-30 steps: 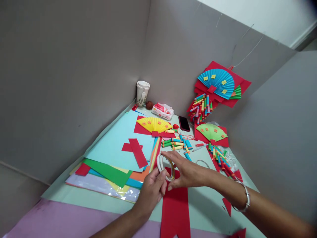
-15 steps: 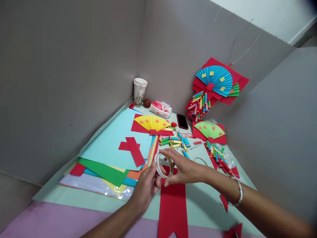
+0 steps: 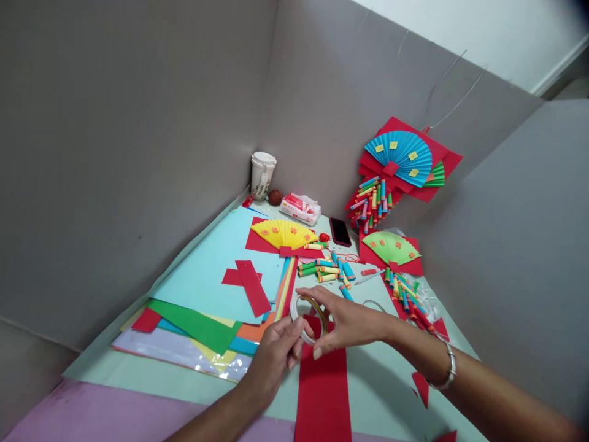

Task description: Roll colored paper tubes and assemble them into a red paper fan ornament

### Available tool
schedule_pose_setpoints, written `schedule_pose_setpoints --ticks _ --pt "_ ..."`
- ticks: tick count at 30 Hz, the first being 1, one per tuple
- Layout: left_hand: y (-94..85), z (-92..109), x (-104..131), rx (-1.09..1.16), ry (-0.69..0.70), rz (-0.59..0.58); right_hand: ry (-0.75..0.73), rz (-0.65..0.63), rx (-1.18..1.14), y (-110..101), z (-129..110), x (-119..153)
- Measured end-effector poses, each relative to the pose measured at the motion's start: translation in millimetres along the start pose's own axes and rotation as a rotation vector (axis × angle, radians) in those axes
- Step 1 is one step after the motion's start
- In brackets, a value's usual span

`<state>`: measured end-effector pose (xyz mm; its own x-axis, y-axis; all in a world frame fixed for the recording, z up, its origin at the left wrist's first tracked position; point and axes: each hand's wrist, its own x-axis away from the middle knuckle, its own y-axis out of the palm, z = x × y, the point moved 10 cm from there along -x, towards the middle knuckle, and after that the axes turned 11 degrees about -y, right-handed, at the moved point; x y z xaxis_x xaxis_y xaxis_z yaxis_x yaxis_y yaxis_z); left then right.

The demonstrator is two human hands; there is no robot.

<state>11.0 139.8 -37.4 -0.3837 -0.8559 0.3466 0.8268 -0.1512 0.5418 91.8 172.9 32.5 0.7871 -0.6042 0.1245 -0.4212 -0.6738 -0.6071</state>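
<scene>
A roll of tape is held upright between both hands, above the table. My left hand grips its lower left edge, the thumb pressed on the near side and a finger reaching into the ring. Curved round the roll's right side, my right hand touches it at top and bottom with thumb and fingers. Beneath the hands lies a long red paper strip. Two crossed red strips rest on light blue sheets to the left. Small coloured paper rolls lie behind the tape.
A yellow fan and a green fan lie on red paper. Near the back are a cup, a brown ball, a tissue pack and a phone. A blue fan decoration hangs at the right wall.
The view has shifted slightly, so most things appear a little lower. My left thumb has moved further over the tape's near side; both hands still hold the roll.
</scene>
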Motion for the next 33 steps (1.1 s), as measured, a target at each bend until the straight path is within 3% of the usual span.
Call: schedule_pose_setpoints --ticks 4,8,15,18,20,23,27,30,33 --pt "-2.6 -1.5 0.0 0.004 -0.019 0.017 0.086 0.050 -0.304 -8.7 13.1 3.0" --pt "-3.1 -2.2 0.2 0.024 -0.027 0.016 0.158 0.138 -0.352 -23.6 28.2 2.6" --pt "-4.6 -4.6 -3.5 0.139 -0.029 -0.008 0.267 0.105 -0.446 -21.9 41.5 -1.2" --pt "-8.6 -4.9 -6.2 0.152 -0.015 0.011 0.231 0.131 -0.450 -36.8 37.9 -9.0" --pt "-9.1 -3.4 -6.6 0.143 0.010 0.006 0.214 0.226 -0.460 -58.7 38.4 -18.7" --pt "-5.3 -3.7 -4.8 0.086 0.018 -0.027 0.213 0.466 -0.484 -103.2 47.6 -42.1" --pt "0.2 -6.3 -0.5 -0.046 0.014 -0.043 0.207 0.663 -0.461 -151.5 64.2 -98.3" --pt "3.9 -12.6 -3.2 -0.098 0.000 -0.078 0.234 0.765 -0.441 -173.9 75.7 -145.6" --pt "3.7 -17.6 -10.3 -0.119 0.020 -0.108 0.248 0.848 -0.439 -182.7 80.7 -184.9"
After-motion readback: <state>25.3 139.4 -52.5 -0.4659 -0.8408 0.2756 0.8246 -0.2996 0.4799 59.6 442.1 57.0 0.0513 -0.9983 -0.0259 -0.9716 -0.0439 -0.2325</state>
